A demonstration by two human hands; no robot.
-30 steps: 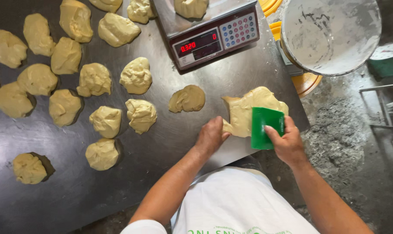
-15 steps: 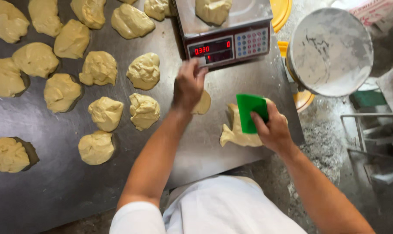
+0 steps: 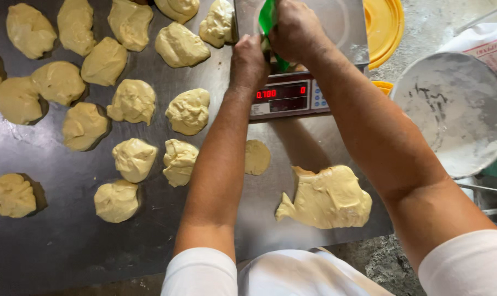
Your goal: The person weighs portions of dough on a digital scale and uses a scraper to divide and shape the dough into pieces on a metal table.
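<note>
Hands over scale [image 3: 292, 93] | right hand [image 3: 295, 30] grips green scraper [image 3: 267, 19] | left hand [image 3: 248, 60] curled, contents hidden

The person wears a white short-sleeved shirt. Its two sleeves show at the bottom of the frame, one at lower centre-left and one at the lower right corner, each ending above the elbow with a plain hemmed edge. Between them the white chest of the shirt shows at the bottom centre, lightly creased. Both forearms are bare from the sleeves up to the left hand [image 3: 248, 63] and the right hand [image 3: 295, 30], with no watch, ring, or glove showing.
</note>
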